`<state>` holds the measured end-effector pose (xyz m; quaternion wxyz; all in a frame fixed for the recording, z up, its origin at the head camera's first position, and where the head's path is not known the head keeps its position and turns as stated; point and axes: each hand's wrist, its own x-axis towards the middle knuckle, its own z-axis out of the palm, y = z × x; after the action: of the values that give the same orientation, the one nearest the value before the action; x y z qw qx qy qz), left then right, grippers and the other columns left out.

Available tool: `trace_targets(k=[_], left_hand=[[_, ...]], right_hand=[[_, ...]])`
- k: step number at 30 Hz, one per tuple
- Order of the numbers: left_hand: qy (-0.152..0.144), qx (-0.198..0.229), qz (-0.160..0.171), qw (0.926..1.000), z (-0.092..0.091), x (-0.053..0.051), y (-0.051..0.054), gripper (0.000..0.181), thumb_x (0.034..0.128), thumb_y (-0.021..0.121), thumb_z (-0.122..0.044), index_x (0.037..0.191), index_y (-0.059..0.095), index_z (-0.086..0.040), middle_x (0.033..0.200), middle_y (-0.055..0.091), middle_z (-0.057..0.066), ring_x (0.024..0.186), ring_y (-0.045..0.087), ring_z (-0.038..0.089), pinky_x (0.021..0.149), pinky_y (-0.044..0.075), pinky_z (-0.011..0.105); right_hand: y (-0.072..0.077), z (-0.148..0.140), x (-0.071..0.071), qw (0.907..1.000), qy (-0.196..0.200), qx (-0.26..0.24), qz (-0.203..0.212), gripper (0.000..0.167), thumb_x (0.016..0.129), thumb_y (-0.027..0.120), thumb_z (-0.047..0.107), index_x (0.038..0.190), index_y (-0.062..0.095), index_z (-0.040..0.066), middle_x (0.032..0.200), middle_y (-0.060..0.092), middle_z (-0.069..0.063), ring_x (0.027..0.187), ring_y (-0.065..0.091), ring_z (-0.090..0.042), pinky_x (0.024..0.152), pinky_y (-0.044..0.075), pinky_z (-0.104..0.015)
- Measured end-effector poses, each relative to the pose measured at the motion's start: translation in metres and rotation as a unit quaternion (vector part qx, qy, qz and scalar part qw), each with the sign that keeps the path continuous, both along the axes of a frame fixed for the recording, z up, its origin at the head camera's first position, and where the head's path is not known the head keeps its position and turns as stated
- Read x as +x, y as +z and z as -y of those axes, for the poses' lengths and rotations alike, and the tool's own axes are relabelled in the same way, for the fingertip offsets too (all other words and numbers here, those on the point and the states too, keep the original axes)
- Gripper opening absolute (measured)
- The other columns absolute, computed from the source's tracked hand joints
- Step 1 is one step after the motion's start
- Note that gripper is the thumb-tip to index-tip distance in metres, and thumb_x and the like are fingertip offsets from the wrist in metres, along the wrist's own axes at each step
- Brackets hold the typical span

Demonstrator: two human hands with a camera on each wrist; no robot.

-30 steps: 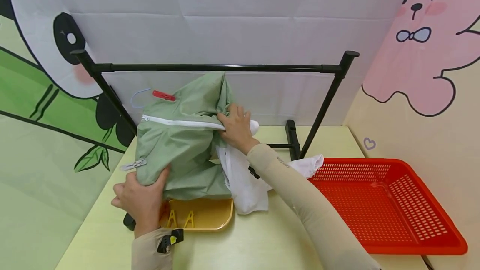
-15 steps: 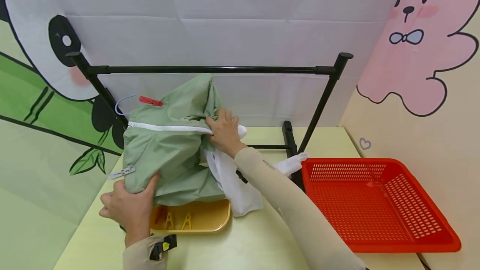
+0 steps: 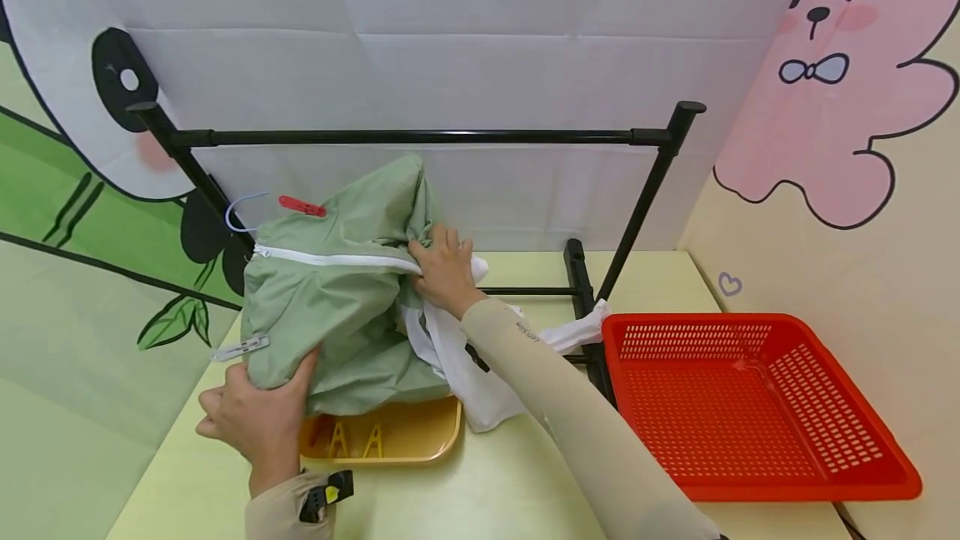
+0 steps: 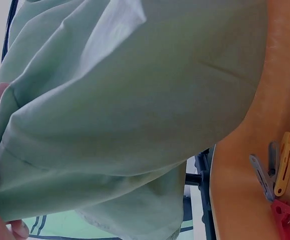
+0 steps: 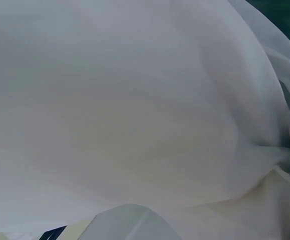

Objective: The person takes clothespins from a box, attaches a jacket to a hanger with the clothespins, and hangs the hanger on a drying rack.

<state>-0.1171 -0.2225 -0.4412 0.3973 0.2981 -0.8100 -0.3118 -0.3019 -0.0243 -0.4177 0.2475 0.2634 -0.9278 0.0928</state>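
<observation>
A green garment with a white zipper (image 3: 337,259), perhaps a jacket, hangs in front of the black rack (image 3: 420,137). My left hand (image 3: 258,419) grips its lower left corner, thumb in front; the other fingers are partly hidden by cloth. With my right hand (image 3: 447,273) I pinch the garment's edge at the zipper's right end. White cloth (image 3: 480,390) hangs below that hand and fills most of the right wrist view; whether it belongs to the garment, I cannot tell. A red clothespin (image 3: 302,206) and a grey clothespin (image 3: 240,347) sit at its left side. Beside them shows a pale blue hanger hook (image 3: 238,213).
Below the garment lies a yellow tray (image 3: 420,452), holding several clothespins (image 4: 285,165) seen in the left wrist view. A red perforated basket (image 3: 750,490) stands at the right of the table (image 3: 480,498). The rack's foot (image 3: 581,273) stands behind the right arm.
The garment and both hands have shifted slightly left relative to the rack, while the head view also moved a little. In the last half second the right hand has barely lowered.
</observation>
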Motion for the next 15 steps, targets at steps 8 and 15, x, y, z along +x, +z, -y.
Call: trace_targets(k=[8, 15], left_hand=[[0.002, -0.019, 0.003, 0.9998, 0.0, 0.001, -0.006, 0.076, 0.0615, 0.087, -0.052, 0.092, 0.055, 0.009, 0.08, 0.052, 0.027, 0.086, 0.038, 0.046, 0.08, 0.021, 0.058], [-0.005, -0.027, 0.008, 0.9996, 0.001, 0.002, -0.009, 0.075, 0.0594, 0.089, -0.051, 0.092, 0.056, 0.008, 0.078, 0.052, 0.026, 0.085, 0.039, 0.046, 0.079, 0.022, 0.059]], right_hand=[[-0.013, -0.007, 0.0, 0.9996, 0.009, -0.003, 0.026, 0.022, 0.094, 0.06, 0.034, 0.11, 0.059, 0.019, 0.112, 0.045, -0.011, 0.094, 0.038, -0.026, 0.073, 0.03, -0.04], [-0.025, -0.015, 0.0, 0.9986, 0.014, 0.006, 0.051, 0.026, 0.092, 0.06, 0.037, 0.111, 0.059, 0.018, 0.113, 0.044, -0.011, 0.098, 0.039, -0.027, 0.076, 0.033, -0.042]])
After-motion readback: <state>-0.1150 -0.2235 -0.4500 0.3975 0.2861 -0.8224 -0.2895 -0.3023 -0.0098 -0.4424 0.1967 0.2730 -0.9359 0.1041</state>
